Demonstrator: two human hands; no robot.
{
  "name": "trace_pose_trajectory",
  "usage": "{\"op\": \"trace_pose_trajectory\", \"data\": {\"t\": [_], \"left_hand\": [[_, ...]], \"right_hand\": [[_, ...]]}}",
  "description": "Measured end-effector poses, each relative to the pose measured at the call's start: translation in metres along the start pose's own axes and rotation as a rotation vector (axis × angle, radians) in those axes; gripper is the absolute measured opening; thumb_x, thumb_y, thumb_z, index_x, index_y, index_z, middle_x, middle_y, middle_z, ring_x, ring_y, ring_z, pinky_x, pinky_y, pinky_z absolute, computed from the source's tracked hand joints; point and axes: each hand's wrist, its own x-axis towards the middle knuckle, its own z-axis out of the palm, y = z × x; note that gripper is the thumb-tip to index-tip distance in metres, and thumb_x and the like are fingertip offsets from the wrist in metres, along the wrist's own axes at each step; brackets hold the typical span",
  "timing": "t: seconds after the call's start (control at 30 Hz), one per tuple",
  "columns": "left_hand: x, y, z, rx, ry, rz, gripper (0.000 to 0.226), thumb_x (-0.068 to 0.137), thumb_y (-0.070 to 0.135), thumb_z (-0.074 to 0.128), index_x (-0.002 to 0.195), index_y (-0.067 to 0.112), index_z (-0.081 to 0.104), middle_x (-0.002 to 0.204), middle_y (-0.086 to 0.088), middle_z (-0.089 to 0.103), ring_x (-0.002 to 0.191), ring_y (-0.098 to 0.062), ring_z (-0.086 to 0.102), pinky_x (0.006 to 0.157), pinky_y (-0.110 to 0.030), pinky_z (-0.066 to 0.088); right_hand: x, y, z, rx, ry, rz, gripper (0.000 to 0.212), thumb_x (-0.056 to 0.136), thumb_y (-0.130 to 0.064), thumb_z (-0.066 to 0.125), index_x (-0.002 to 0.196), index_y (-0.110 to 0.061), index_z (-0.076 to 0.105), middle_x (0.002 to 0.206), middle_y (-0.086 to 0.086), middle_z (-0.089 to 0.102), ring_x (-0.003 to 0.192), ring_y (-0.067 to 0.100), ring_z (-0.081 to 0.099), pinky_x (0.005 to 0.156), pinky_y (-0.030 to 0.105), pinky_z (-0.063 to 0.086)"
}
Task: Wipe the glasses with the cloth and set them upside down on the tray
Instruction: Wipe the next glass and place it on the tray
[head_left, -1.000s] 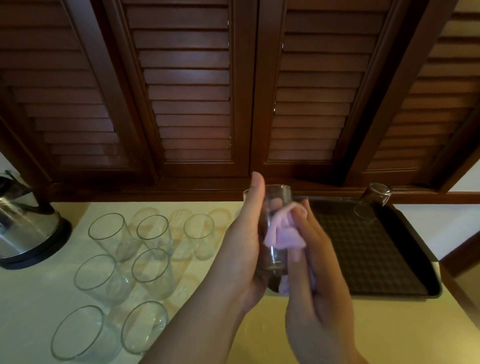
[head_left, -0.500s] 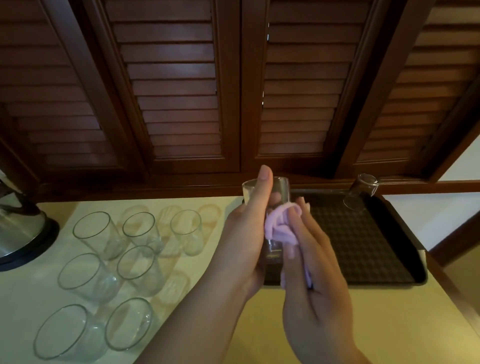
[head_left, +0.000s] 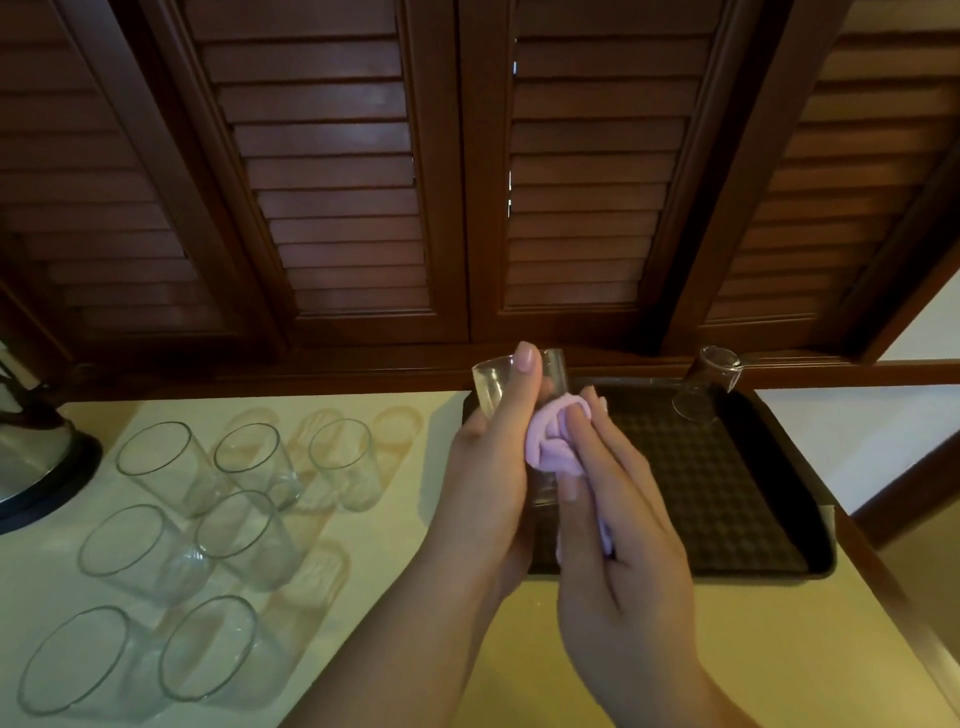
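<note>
Left hand (head_left: 491, 467) grips glass (head_left: 540, 384); right hand (head_left: 618, 545) presses pink cloth (head_left: 553, 441) against it, above tray (head_left: 727, 519).

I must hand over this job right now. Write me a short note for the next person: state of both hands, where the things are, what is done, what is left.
Left hand: holds one glass upright, above the near-left part of the tray.
Right hand: presses the pink cloth against the side of that glass.
Done: one glass stands upside down at the far right corner of the tray.
Left: finish wiping the held glass and set it upside down on the tray; then the seven upright glasses on the counter, left of the tray. A kettle stands at the far left.
</note>
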Motion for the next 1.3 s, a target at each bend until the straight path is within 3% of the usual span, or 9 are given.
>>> {"op": "trace_pose_trajectory", "data": {"t": [0.1, 0.27, 0.5, 0.63, 0.73, 0.9, 1.03, 1.13, 1.3], "left_hand": [[0.003, -0.002, 0.005, 0.008, 0.026, 0.041, 0.073, 0.086, 0.076, 0.069, 0.130, 0.018, 0.077, 0.124, -0.015, 0.082, 0.118, -0.030, 0.079, 0.111, -0.054, 0.058], [0.006, -0.012, 0.027, 0.046, -0.017, 0.059, 0.077, 0.094, 0.089, 0.048, 0.143, 0.035, 0.070, 0.138, -0.003, 0.078, 0.134, -0.025, 0.070, 0.120, -0.062, 0.048], [0.016, -0.021, 0.039, 0.122, 0.026, 0.020, 0.098, 0.071, 0.096, 0.066, 0.130, 0.018, 0.077, 0.119, -0.008, 0.084, 0.117, -0.023, 0.080, 0.112, -0.055, 0.058], [0.016, -0.027, 0.049, 0.016, 0.091, 0.063, 0.070, 0.091, 0.076, 0.068, 0.136, 0.023, 0.074, 0.129, -0.008, 0.081, 0.124, -0.024, 0.077, 0.116, -0.059, 0.054], [0.018, -0.028, 0.054, -0.015, 0.078, 0.055, 0.073, 0.088, 0.084, 0.059, 0.137, 0.032, 0.074, 0.133, -0.004, 0.080, 0.128, -0.023, 0.075, 0.117, -0.057, 0.053], [0.023, -0.027, 0.051, 0.006, 0.069, -0.012, 0.094, 0.080, 0.091, 0.059, 0.131, 0.014, 0.077, 0.121, -0.012, 0.083, 0.121, -0.027, 0.078, 0.119, -0.057, 0.051], [0.021, -0.030, 0.053, 0.008, 0.105, 0.024, 0.078, 0.087, 0.078, 0.073, 0.134, 0.015, 0.074, 0.122, -0.013, 0.082, 0.119, -0.029, 0.079, 0.115, -0.060, 0.055], [0.016, -0.030, 0.059, -0.006, 0.135, 0.054, 0.072, 0.088, 0.077, 0.060, 0.134, 0.024, 0.074, 0.123, -0.007, 0.083, 0.118, -0.025, 0.080, 0.111, -0.057, 0.058], [0.019, -0.025, 0.059, -0.042, 0.056, -0.040, 0.087, 0.090, 0.085, 0.053, 0.141, 0.017, 0.070, 0.125, -0.011, 0.082, 0.121, -0.028, 0.079, 0.117, -0.056, 0.052]], "right_hand": [[0.026, 0.010, -0.012, -0.059, -0.001, -0.092, 0.048, 0.107, -0.004, 0.052, 0.154, -0.009, 0.050, 0.166, 0.000, 0.043, 0.156, 0.009, 0.036, 0.121, 0.020, 0.037], [0.065, 0.030, -0.033, 0.001, 0.048, -0.004, 0.040, 0.112, -0.028, 0.046, 0.152, -0.030, 0.054, 0.157, -0.013, 0.053, 0.147, 0.007, 0.049, 0.117, 0.041, 0.049], [0.019, 0.043, -0.034, -0.099, -0.086, -0.193, 0.051, 0.103, 0.001, 0.055, 0.154, -0.006, 0.048, 0.168, 0.003, 0.040, 0.158, 0.016, 0.034, 0.125, 0.030, 0.035], [0.068, 0.052, -0.049, -0.052, -0.100, -0.140, 0.045, 0.110, -0.010, 0.046, 0.155, -0.005, 0.049, 0.165, 0.003, 0.045, 0.156, 0.007, 0.036, 0.123, 0.022, 0.035], [0.075, 0.059, -0.054, -0.038, -0.056, -0.105, 0.044, 0.111, -0.014, 0.047, 0.155, -0.009, 0.049, 0.162, -0.002, 0.048, 0.153, 0.002, 0.039, 0.122, 0.023, 0.037], [0.024, 0.063, -0.053, -0.119, -0.163, -0.216, 0.049, 0.107, -0.012, 0.048, 0.156, -0.006, 0.045, 0.168, 0.005, 0.040, 0.158, 0.019, 0.034, 0.125, 0.035, 0.037], [0.053, 0.063, -0.058, -0.124, -0.156, -0.250, 0.046, 0.110, -0.009, 0.047, 0.155, -0.003, 0.045, 0.167, 0.009, 0.040, 0.158, 0.015, 0.033, 0.126, 0.028, 0.034], [0.080, 0.064, -0.063, -0.060, -0.108, -0.122, 0.045, 0.112, -0.011, 0.048, 0.156, -0.007, 0.047, 0.164, 0.002, 0.045, 0.155, 0.005, 0.035, 0.123, 0.020, 0.033], [0.033, 0.070, -0.065, -0.053, -0.193, -0.185, 0.050, 0.107, -0.010, 0.048, 0.156, -0.002, 0.044, 0.169, 0.005, 0.039, 0.159, 0.017, 0.033, 0.126, 0.031, 0.034]]}}
